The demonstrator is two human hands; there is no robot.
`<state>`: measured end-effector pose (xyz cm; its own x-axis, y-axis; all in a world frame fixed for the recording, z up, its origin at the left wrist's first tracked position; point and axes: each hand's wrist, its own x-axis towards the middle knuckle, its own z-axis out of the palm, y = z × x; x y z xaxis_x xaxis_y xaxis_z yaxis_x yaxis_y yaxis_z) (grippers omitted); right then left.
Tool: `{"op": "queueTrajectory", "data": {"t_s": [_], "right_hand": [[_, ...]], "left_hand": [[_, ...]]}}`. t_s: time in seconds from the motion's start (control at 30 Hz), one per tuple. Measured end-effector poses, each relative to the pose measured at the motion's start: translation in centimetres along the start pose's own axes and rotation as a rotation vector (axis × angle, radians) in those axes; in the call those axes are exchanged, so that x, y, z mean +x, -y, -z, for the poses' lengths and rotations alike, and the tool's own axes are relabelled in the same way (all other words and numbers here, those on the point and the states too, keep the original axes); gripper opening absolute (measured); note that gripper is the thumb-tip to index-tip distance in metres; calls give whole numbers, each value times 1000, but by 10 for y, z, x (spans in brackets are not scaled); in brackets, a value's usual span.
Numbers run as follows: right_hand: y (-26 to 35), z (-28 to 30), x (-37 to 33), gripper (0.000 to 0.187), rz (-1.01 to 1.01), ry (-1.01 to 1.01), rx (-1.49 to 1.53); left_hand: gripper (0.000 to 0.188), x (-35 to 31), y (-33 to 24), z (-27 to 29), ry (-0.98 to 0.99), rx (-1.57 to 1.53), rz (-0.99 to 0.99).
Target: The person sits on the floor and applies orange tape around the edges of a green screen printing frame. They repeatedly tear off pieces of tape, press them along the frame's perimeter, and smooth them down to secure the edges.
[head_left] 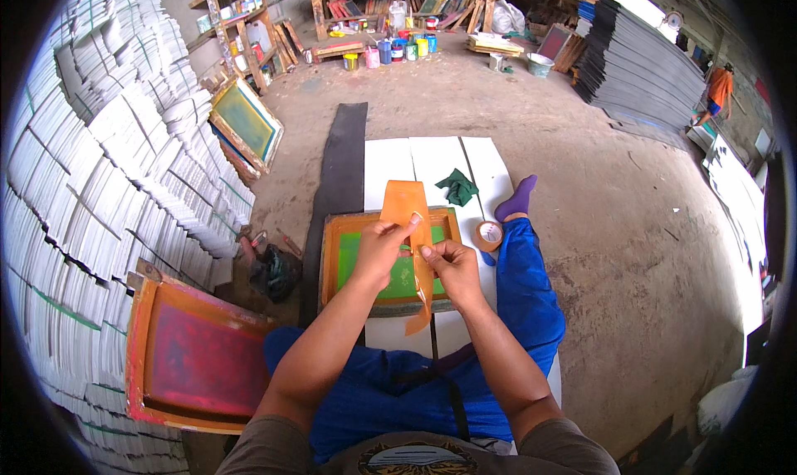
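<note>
A strip of orange-brown packing tape (404, 198) hangs between my hands, its far part folded wide and its lower end curling free. My left hand (378, 251) is closed on the strip's left side. On its right edge, my right hand (455, 269) pinches the tape between thumb and fingers. Below both hands lies a wooden screen-printing frame (330, 263) with green mesh (347, 247), partly hidden by my hands and the tape. The tape roll (487, 236) rests right of the frame, near my outstretched leg. A crumpled dark green cloth (457, 188) lies beyond the frame.
White sheets (486, 164) lie under the frame, beside a dark strip (342, 147). A red-mesh screen frame (141, 342) leans at the left, near tall paper stacks (124, 201). Paint cans (398, 51) stand far off. Another person (718, 91) is at the far right.
</note>
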<state>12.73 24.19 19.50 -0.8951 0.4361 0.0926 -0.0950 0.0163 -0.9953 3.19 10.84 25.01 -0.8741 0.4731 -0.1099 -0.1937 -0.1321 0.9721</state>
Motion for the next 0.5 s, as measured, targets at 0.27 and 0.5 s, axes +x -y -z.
{"op": "queueTrajectory", "data": {"t_s": [0.27,0.5], "right_hand": [[-22,10,-18,27,-626,125,287],[-61,22,-45,30,-705,177,251]], "left_hand": [[49,22,60,17,-118,196,272],[56,66,149,75,-130,-30,563]]}}
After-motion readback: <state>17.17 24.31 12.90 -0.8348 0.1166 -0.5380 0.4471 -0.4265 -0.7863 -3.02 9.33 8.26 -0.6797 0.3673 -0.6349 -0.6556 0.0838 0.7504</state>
